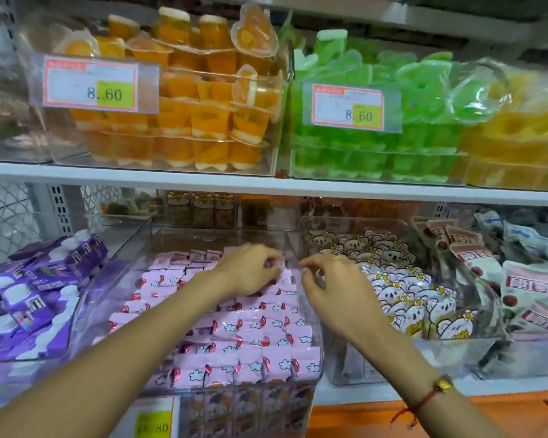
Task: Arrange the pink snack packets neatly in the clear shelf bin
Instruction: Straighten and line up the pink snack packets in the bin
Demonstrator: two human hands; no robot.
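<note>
Pink snack packets point(253, 327) with cloud prints lie in rows inside the clear shelf bin point(317, 349) at the centre of the lower shelf. My left hand point(250, 270) reaches into the back of the bin, its curled fingers pinching a pink packet near the rear right corner. My right hand point(332, 289) hovers just right of it over the bin's right wall, fingers loosely curled, and holds nothing that I can see. A red string bracelet sits on my right wrist.
Purple pouches point(38, 289) fill the bin on the left; white bear-print packets point(402, 289) fill the bin on the right. Farther right lie red-and-white packets point(525, 289). The upper shelf point(203, 178) holds orange and green jelly cups close overhead.
</note>
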